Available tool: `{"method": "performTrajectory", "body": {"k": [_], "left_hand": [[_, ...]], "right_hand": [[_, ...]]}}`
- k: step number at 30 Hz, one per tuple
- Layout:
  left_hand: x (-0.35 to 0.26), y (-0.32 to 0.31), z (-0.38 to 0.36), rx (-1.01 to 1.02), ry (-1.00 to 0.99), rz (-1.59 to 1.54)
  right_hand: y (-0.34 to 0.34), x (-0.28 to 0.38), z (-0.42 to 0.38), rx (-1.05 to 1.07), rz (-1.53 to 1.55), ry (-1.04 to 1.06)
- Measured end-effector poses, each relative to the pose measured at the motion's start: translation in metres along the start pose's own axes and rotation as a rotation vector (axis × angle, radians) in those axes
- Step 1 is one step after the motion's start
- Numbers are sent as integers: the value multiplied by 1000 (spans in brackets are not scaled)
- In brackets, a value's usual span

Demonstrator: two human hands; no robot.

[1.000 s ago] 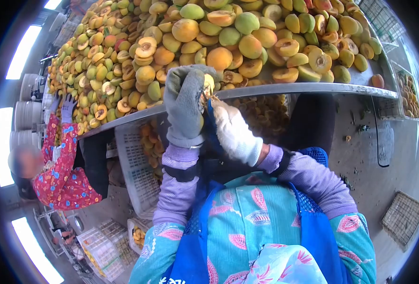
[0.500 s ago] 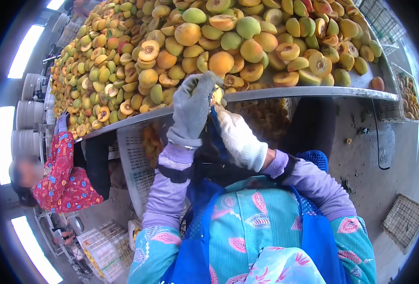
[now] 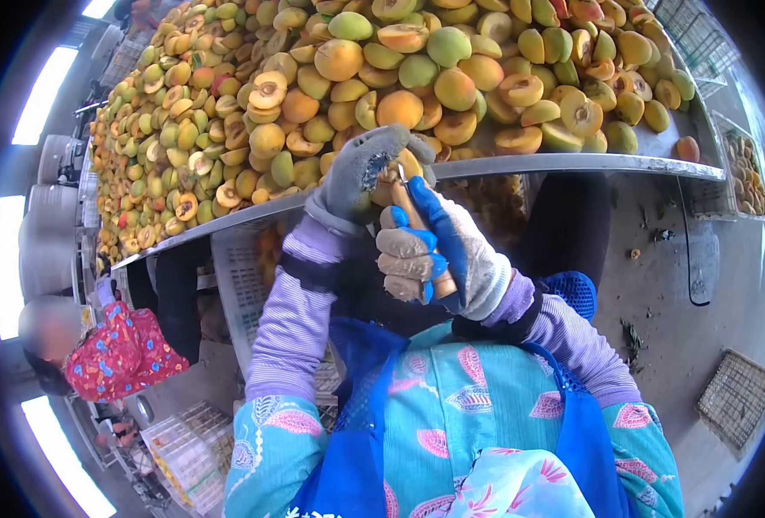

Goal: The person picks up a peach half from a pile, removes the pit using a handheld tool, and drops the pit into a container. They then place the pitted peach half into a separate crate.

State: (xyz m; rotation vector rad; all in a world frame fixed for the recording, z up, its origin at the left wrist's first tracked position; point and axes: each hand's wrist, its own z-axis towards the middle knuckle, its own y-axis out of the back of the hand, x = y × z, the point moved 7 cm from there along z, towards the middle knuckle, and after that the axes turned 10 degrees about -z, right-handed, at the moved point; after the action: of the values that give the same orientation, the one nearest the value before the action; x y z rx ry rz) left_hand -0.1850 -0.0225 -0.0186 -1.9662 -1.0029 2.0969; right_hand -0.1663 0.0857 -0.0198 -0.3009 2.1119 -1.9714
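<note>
My left hand (image 3: 361,175), in a grey glove with dark stains, is closed around a piece of yellow-orange fruit (image 3: 411,164) at the table's near edge. In a white glove with blue coating, my right hand (image 3: 439,250) grips the wooden handle of a small knife (image 3: 413,211). The knife's metal tip touches or lies right beside the fruit. Beyond both hands spreads a large heap of halved and whole peach-like fruit (image 3: 339,60).
The metal table rim (image 3: 572,166) runs just past my hands. A white crate (image 3: 243,285) stands below it. At the left is a person in a red flowered top (image 3: 132,354). Crates (image 3: 736,399) lie on the floor, and fruit fills one (image 3: 748,173) at the right.
My right hand has turned, so its fingers and the knife handle now show. My left hand has tilted over the fruit. The other person's arm has drawn back from the heap.
</note>
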Motion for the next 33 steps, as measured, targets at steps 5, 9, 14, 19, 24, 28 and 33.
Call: {"method": "performTrajectory", "body": {"k": [5, 9, 14, 19, 24, 28, 33], "left_hand": [[5, 3, 0, -143, 33, -64], [-1, -10, -4, -42, 113, -8], [5, 1, -15, -334, 51, -392], [-4, 64, -82, -696, -321, -545], [-115, 116, -133, -1149, -259, 926], [-125, 139, -55, -918, -371, 1579], [-128, 150, -56, -787, -260, 858]], "right_hand": [[1, 2, 2, -64, -262, -1], [13, 2, -13, -187, -345, -134], [-19, 0, 0, 88, -69, -166], [-39, -17, -2, 111, -55, -178], [97, 3, -45, -535, -163, -223], [51, 8, -31, -583, -673, -230], [12, 58, 6, -685, -1270, 130]]}}
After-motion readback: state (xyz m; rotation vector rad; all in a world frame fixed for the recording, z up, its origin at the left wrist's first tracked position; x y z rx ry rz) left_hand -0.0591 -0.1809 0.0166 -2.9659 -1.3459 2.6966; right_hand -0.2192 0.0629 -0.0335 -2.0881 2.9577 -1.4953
